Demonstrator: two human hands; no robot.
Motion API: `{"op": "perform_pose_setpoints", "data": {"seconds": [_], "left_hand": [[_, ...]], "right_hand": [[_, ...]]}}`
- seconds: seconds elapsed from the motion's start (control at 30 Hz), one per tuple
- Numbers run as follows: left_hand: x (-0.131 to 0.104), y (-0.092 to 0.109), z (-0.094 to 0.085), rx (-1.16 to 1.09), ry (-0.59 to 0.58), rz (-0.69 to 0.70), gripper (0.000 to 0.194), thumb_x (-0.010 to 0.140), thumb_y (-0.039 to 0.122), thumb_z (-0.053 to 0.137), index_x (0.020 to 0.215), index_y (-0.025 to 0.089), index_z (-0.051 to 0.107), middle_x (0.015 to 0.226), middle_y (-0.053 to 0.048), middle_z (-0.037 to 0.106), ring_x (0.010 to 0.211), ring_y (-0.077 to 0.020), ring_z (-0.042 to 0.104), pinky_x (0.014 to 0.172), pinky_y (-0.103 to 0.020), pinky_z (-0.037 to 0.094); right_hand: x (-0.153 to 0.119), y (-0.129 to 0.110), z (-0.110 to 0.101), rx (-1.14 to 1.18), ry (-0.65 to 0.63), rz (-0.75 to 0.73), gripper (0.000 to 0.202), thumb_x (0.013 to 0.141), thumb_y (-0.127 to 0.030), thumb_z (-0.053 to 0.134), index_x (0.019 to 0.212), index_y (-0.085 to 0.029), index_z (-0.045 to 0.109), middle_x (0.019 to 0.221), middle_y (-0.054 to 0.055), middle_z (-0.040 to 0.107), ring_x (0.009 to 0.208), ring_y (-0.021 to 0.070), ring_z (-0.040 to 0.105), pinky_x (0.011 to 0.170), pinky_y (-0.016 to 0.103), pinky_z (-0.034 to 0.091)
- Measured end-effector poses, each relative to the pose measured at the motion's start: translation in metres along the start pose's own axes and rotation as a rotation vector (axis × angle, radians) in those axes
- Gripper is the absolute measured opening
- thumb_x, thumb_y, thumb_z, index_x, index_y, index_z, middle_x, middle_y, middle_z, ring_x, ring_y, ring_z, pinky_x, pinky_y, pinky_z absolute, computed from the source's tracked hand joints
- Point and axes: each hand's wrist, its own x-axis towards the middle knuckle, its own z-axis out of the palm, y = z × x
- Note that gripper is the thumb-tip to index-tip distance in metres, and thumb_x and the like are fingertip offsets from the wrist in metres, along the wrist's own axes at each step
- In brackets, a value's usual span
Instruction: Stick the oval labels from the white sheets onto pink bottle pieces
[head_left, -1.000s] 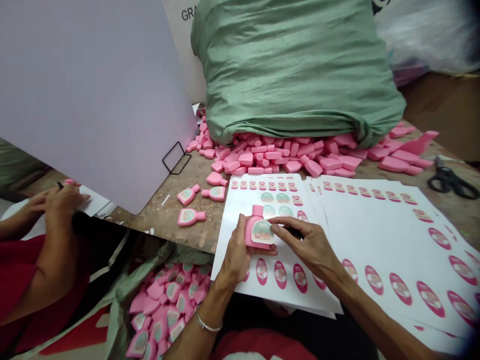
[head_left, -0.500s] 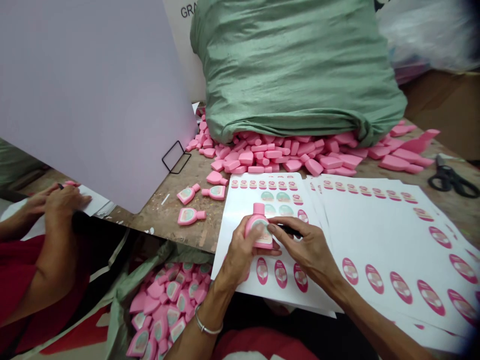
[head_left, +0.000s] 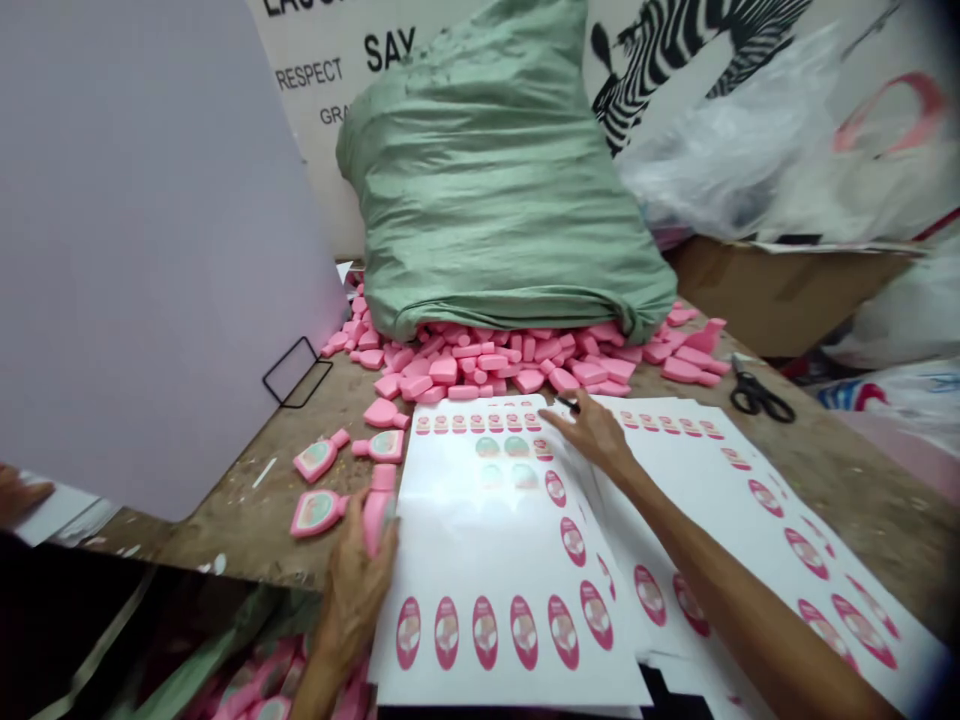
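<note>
My left hand (head_left: 350, 575) is closed on a small pink bottle-shaped piece (head_left: 382, 482), low by the left edge of a white sticker sheet (head_left: 469, 540). Its cap end points away from me, and fingers cover part of the body. Over the sheet's upper right corner, my right hand (head_left: 594, 432) grips a slim black tool (head_left: 568, 404) whose kind I cannot make out. Pale green round-topped stickers (head_left: 516, 447) and pink oval stickers (head_left: 484, 632) are on that sheet. Pink bottle pieces with labels (head_left: 318, 512) lie left of it.
Behind the sheets, loose pink pieces (head_left: 480, 370) spill from a green sack (head_left: 502, 210). More sheets (head_left: 667, 490) lie at right, near black scissors (head_left: 761, 398). A pale panel (head_left: 150, 250) stands left. Below the table edge, a bag holds labelled pieces (head_left: 262, 680). A co-worker's hand (head_left: 19, 495) shows at left.
The view has shifted. My hands have parted: the left has carried the pink bottle piece left to the sheet's edge, and the right has reached forward to the sheet's upper corner with the black tool.
</note>
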Motion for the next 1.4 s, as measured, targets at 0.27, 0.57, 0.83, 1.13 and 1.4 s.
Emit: {"op": "perform_pose_setpoints", "data": {"seconds": [0.27,0.57,0.83,1.13,1.4], "left_hand": [[0.028,0.008,0.006,0.211,0.263,0.335,0.047,0.082,0.033,0.054,0.126,0.017,0.051,0.14,-0.014,0.043,0.134,-0.0305,0.033,0.109,-0.049,0.025],[-0.003,0.064,0.072,-0.826,-0.347,-0.075,0.039,0.083,0.045,0.056,0.106,0.014,0.064,0.104,-0.011,0.068,0.098,-0.0232,0.063,0.089,-0.034,0.047],[0.011,0.038,0.079,-0.685,-0.266,-0.132,0.041,0.075,0.047,0.064,0.097,0.014,0.054,0.077,-0.007,0.066,0.061,-0.0181,0.066,0.055,-0.031,0.055],[0.014,0.035,0.089,-0.6,-0.305,-0.121,0.042,0.076,0.048,0.063,0.099,0.014,0.054,0.074,-0.003,0.061,0.061,-0.0197,0.069,0.055,-0.028,0.055],[0.014,0.032,0.089,-0.591,-0.307,-0.101,0.042,0.076,0.051,0.062,0.098,0.015,0.054,0.071,-0.002,0.061,0.059,-0.0193,0.068,0.056,-0.028,0.055]], "right_hand": [[0.061,0.013,-0.018,-0.165,0.139,0.089,0.035,0.077,-0.042,0.058,0.091,-0.009,0.061,0.082,0.017,0.064,0.081,0.0277,0.059,0.067,0.035,0.038],[-0.094,-0.057,-0.011,0.694,-0.684,-0.131,0.044,0.086,-0.058,0.043,0.065,-0.019,0.052,0.059,-0.001,0.05,0.054,0.0115,0.042,0.053,0.027,0.037],[-0.067,-0.029,0.019,-0.053,-0.088,-0.396,0.015,0.089,-0.033,0.045,0.088,-0.02,0.054,0.078,0.003,0.063,0.072,0.0192,0.055,0.067,0.033,0.035],[-0.071,-0.022,0.033,-0.134,-0.035,-0.534,0.012,0.087,-0.026,0.048,0.079,-0.02,0.053,0.074,0.003,0.061,0.075,0.0189,0.051,0.068,0.031,0.029],[-0.066,-0.023,0.037,-0.181,-0.024,-0.568,0.013,0.086,-0.031,0.052,0.083,-0.019,0.055,0.076,0.005,0.063,0.076,0.0201,0.051,0.069,0.031,0.029]]}}
